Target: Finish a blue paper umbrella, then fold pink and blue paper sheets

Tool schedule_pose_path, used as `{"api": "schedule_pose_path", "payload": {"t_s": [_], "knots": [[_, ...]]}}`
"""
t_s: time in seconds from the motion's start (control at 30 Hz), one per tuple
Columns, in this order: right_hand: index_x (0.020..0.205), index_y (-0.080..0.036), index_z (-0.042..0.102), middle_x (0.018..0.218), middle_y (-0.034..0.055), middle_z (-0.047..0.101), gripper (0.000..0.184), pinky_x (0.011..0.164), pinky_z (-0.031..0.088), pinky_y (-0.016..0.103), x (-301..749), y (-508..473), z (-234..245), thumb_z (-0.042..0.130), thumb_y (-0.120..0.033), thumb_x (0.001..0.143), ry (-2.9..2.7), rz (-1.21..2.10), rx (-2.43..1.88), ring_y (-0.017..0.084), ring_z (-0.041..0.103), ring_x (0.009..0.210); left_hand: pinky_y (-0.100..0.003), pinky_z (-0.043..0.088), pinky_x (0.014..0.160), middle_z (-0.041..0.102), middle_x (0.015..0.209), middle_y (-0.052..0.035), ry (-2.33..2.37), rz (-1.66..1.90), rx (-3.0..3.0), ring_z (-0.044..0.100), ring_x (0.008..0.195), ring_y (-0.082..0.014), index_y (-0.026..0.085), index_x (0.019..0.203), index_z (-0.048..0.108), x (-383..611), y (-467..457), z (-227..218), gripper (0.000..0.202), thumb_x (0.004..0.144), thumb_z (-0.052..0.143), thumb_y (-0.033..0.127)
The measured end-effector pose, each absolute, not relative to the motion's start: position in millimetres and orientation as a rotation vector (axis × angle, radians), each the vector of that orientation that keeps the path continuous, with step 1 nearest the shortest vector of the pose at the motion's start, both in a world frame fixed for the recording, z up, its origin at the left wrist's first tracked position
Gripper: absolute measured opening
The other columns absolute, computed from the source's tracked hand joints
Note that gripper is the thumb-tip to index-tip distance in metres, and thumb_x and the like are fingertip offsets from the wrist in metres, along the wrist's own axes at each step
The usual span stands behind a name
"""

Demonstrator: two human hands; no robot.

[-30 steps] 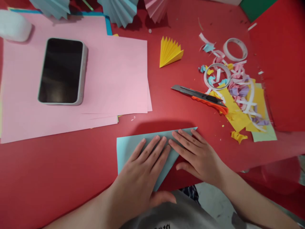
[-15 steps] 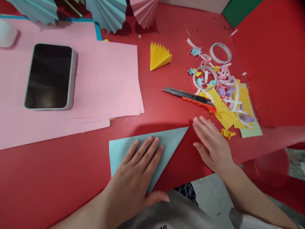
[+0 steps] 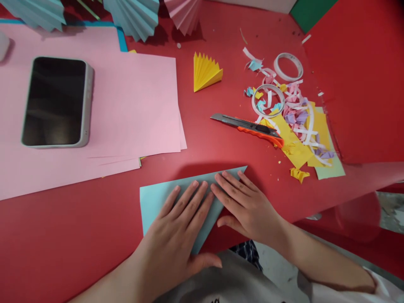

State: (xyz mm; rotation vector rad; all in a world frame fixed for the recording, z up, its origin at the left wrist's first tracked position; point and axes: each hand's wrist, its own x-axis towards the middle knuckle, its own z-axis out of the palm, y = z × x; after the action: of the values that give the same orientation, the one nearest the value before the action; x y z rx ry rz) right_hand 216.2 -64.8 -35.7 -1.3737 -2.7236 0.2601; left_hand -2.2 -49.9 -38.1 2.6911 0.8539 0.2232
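A light blue paper (image 3: 154, 198), folded into a triangle, lies on the red table near its front edge. My left hand (image 3: 176, 229) rests flat on the paper with fingers stretched out. My right hand (image 3: 244, 206) lies flat on the paper's slanted right edge, fingers spread and pointing up-left, almost touching the left fingertips. Neither hand holds anything.
An orange utility knife (image 3: 252, 126) lies to the upper right beside two tape rolls (image 3: 268, 100) and paper scraps (image 3: 303, 126). A yellow pleated fan (image 3: 205, 72) sits further back. Pink sheets (image 3: 135, 105) carry a dark-screened device (image 3: 57, 103) on the left.
My right hand had lifted off toward the knife half a second ago; it has come back down onto the blue paper's right edge. The left hand stayed pressed on the paper.
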Motion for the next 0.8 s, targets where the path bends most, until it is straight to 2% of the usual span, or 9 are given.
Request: {"api": "schedule_pose_path", "payload": {"t_s": [0.33,0.73,0.8], "knots": [[0.133,-0.01,0.04,0.141,0.0116,0.038,0.064,0.11,0.024,0.046,217.3,-65.4,-38.1,0.041,-0.053,0.086,-2.707,0.274,-1.351,0.024,0.027,0.134,-0.049,0.017,0.11,0.033,0.143,-0.0159,0.857,0.235,2.654,0.024,0.134,-0.0318,0.008,0.138,0.031,-1.9,-49.8,-40.5,0.096,0.073,0.026,0.078],[0.134,-0.009,0.038,0.139,0.0133,0.04,0.063,0.109,0.025,0.047,210.7,-64.8,-39.1,0.045,-0.05,0.086,-2.686,0.271,-1.351,0.025,0.032,0.132,-0.044,0.009,0.113,0.015,0.15,-0.0107,0.862,0.079,2.59,0.011,0.138,-0.0276,0.012,0.142,0.02,-3.7,-49.4,-34.1,0.097,0.073,0.019,0.079],[0.134,-0.008,0.038,0.139,0.0133,0.041,0.063,0.109,0.026,0.046,210.0,-64.3,-39.2,0.045,-0.049,0.086,-2.689,0.256,-1.345,0.025,0.032,0.132,-0.048,0.005,0.112,0.014,0.15,-0.0094,0.873,0.074,2.583,0.01,0.138,-0.0281,0.013,0.143,0.019,-3.7,-49.3,-33.5,0.094,0.075,0.018,0.078]]}}
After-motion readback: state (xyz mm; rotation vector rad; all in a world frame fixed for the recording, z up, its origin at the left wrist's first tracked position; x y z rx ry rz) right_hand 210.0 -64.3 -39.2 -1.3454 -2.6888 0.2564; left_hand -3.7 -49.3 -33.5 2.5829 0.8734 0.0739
